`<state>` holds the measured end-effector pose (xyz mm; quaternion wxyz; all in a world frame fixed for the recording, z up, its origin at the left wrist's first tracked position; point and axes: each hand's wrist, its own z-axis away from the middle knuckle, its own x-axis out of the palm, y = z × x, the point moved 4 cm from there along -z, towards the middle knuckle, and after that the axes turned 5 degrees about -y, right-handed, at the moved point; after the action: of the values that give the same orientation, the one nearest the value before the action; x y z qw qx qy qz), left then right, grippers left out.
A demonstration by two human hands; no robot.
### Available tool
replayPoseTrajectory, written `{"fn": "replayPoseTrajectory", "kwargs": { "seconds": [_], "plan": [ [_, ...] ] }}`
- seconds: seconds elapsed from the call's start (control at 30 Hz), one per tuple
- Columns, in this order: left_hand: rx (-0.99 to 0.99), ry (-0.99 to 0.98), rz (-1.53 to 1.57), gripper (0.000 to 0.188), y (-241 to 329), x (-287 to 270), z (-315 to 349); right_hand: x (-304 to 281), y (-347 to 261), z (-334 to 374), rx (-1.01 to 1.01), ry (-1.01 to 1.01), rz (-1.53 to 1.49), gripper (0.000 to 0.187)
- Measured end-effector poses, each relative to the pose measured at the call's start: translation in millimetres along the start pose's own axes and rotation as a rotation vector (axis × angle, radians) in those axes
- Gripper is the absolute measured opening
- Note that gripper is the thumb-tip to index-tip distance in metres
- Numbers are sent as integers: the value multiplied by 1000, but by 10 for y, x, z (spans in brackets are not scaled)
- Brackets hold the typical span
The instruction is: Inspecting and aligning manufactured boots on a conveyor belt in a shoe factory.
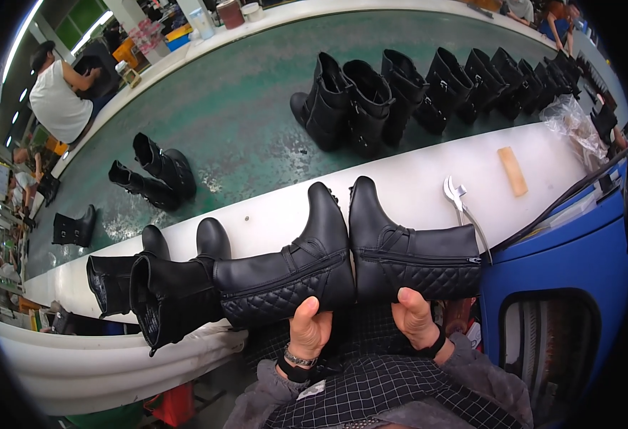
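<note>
My left hand (309, 330) grips a black boot (285, 268) by its quilted back, thumb on top and fingers hidden beneath. My right hand (415, 319) holds a matching black boot (417, 257) the same way. Both boots lie on their sides with zippers and quilted panels facing me. Their toes point away, their shafts point outward, and their soles face each other, nearly touching. Just left of them, a second pair of black boots stands on the white ledge (271, 214): one boot (174, 289) nearer and another (124, 275) behind it.
Lasting pincers (460, 201) and a tan block (512, 171) lie on the ledge at right. Clear plastic (577, 130) sits beyond. Several boots (371, 100) line the green belt (249, 93); a pair (158, 171) stands left. A blue machine (557, 250) borders my right. Other people work farther off.
</note>
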<state>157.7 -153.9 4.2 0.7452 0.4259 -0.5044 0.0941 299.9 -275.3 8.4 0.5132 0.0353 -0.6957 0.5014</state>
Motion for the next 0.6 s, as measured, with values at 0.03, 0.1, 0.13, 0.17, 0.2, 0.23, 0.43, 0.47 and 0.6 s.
{"fn": "replayPoseTrajectory", "kwargs": {
  "seconds": [0.03,0.1,0.13,0.17,0.2,0.23,0.43,0.47,0.6],
  "plan": [
    [-14,-2,6,58,-13,-25,4,-5,-6,0,-8,8,1,66],
    [-30,-3,13,58,-27,-31,2,9,-27,2,-1,21,4,66],
    [-27,0,9,58,-31,-26,3,5,-30,6,6,32,7,66],
    [-24,3,5,58,-36,-24,3,-18,-20,7,6,33,8,66],
    [-25,2,6,58,-45,-28,2,-53,-4,6,2,26,9,66],
    [-26,5,2,58,-51,-33,5,-77,2,7,-1,17,9,66],
    [-7,7,-14,58,-62,43,-2,-35,-72,-7,18,-51,-36,62],
    [5,7,-21,58,-62,57,-4,-21,-90,-11,17,-53,-35,62],
    [34,-7,-27,57,-63,56,-12,-38,-76,-20,12,-46,-7,61]
  ]
}}
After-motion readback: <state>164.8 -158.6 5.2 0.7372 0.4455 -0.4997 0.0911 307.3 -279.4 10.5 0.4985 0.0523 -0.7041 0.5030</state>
